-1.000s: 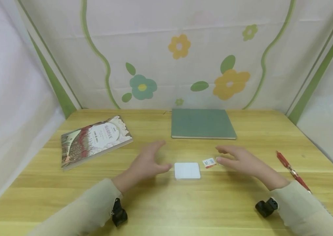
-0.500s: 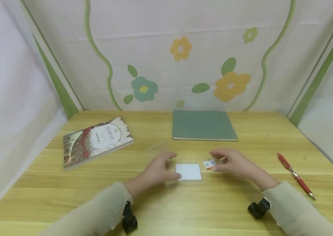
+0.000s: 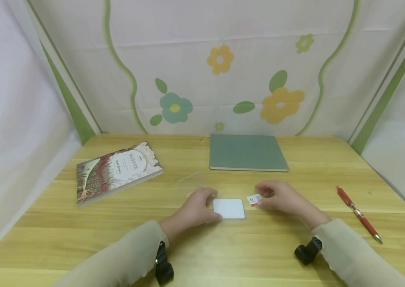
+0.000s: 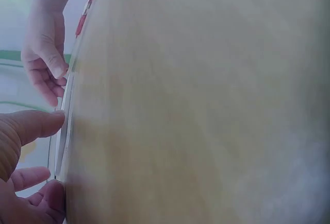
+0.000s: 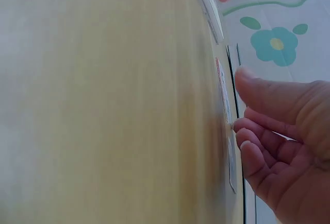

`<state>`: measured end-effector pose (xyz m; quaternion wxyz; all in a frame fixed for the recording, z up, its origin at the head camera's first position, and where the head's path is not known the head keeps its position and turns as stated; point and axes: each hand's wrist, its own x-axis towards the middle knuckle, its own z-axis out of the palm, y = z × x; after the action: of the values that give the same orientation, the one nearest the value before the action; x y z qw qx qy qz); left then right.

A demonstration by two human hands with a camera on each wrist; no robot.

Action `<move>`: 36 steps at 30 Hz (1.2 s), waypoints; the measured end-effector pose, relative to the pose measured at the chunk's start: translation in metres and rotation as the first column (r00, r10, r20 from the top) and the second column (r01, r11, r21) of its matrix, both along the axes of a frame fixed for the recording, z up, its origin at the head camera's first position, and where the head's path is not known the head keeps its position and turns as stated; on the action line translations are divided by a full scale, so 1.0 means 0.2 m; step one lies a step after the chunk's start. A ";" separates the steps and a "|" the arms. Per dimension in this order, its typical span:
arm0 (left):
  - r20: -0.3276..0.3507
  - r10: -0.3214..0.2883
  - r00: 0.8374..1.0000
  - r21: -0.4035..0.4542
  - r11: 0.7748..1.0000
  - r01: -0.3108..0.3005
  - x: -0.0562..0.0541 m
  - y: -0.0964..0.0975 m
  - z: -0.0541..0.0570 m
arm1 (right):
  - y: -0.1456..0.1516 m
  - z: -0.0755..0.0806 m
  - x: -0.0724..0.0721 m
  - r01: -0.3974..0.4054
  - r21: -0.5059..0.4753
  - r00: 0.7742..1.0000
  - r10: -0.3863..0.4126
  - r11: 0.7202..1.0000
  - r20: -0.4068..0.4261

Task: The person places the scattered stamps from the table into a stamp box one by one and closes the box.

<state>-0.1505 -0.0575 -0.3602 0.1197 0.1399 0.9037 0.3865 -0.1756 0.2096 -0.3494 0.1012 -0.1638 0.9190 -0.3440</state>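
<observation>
A flat white rectangular piece (image 3: 229,209) in what looks like a thin clear case lies mid-table. At its left end is my left hand (image 3: 196,209), thumb by the near corner and index finger by the far corner. In the left wrist view the thumb (image 4: 46,123) meets the white piece's edge. A small printed sticker-like card (image 3: 254,200), white with red and blue print, lies to the right. My right hand (image 3: 279,197) hovers over its right side, fingers loosely bent; the right wrist view shows thumb and fingers apart around the printed card (image 5: 224,90).
A clear plastic sheet or lid (image 3: 191,182) lies behind the left hand. An illustrated book (image 3: 120,171) is at the left, a green hardcover book (image 3: 247,152) at the back. A red pen (image 3: 359,215) lies at the right. Floral cloth (image 3: 195,79) hangs behind the table.
My left hand has moved right and come down to the white piece. My right hand has shifted slightly left and nearer, over the printed card. The clear sheet has come into sight.
</observation>
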 end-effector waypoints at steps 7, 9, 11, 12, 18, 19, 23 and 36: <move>-0.035 0.002 0.999 -0.024 1.000 -0.003 0.01 0.00 -0.01 | -0.01 -0.03 -0.02 0.001 0.053 0.999 0.002 0.999 -0.046; -0.044 0.001 0.999 -0.024 1.000 -0.002 0.01 0.01 -0.02 | -0.01 -0.03 -0.03 0.008 0.069 0.999 -0.005 0.998 -0.045; -0.048 0.006 0.999 -0.021 1.000 -0.007 0.01 0.01 -0.02 | -0.01 -0.03 -0.03 0.011 0.082 0.999 -0.007 0.997 -0.043; -0.052 0.008 0.999 -0.020 1.000 -0.009 0.02 0.01 -0.02 | -0.01 -0.03 -0.03 0.017 0.086 0.999 -0.014 0.996 -0.040; -0.058 0.011 0.998 -0.019 1.000 -0.012 0.02 0.00 -0.02 | -0.03 -0.02 -0.04 0.013 0.097 0.999 -0.010 0.995 -0.030; -0.058 0.012 0.998 -0.021 1.000 -0.013 0.02 0.00 -0.02 | -0.04 -0.02 -0.04 0.008 0.099 1.000 -0.005 0.995 -0.030; -0.059 0.015 0.998 -0.029 0.999 -0.017 0.02 0.00 -0.03 | -0.05 -0.01 -0.04 0.002 0.100 1.000 0.001 0.995 -0.024; -0.059 0.017 0.998 -0.021 1.000 -0.019 0.02 0.00 -0.03 | -0.04 0.00 -0.07 -0.024 0.098 0.999 0.022 0.995 0.025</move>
<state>-0.1456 -0.0576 -0.3656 0.0913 0.1416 0.9123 0.3734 -0.1892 0.2024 -0.3502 0.1240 -0.1652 0.9316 -0.2991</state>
